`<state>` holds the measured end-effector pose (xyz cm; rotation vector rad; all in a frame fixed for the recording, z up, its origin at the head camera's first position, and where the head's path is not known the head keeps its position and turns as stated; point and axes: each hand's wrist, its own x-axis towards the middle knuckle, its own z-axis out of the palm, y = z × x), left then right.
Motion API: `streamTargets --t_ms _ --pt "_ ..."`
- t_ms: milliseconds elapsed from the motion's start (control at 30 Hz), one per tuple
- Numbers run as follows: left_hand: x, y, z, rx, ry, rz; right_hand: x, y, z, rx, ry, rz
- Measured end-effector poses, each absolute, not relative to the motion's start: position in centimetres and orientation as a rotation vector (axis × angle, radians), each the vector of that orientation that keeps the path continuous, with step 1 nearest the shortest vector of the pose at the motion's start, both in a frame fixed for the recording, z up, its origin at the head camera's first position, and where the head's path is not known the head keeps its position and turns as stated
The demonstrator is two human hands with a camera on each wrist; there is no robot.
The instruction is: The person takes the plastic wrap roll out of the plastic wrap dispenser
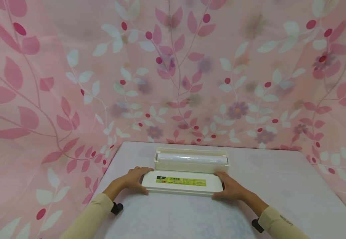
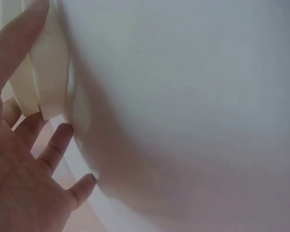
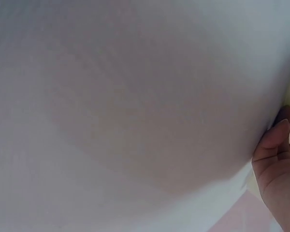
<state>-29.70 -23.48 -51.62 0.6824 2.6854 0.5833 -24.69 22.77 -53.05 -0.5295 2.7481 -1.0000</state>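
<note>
- Pink curtain (image 1: 56, 83) with leaves and berries hung behind and to both sides of a pale table (image 1: 280, 186).
- Cream box (image 1: 191, 167) lying open at the table's middle, long side facing the person.
- White roll (image 1: 192, 158) resting in the far tray of the box.
- Lid (image 1: 182, 185) folded toward the person, flat on the table, yellow-green label (image 1: 180, 181) facing up.
- Left hand (image 1: 135, 180) at the lid's left end, thumb on the near corner, fingers laid loosely along the top edge; fingertips (image 2: 63, 133) touching the end in the wrist view.
- Right hand (image 1: 230, 187) at the lid's right end, fingers lightly bent against the end and near corner.
- Lid lying between both hands, touched at its ends, not lifted.
</note>
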Motion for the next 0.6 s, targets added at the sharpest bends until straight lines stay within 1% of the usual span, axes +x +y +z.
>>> streamTargets --t_ms 600 --pt "-29.85 -23.47 -51.85 0.696 2.687 0.588 -24.55 22.94 -53.40 -0.474 2.715 -1.073"
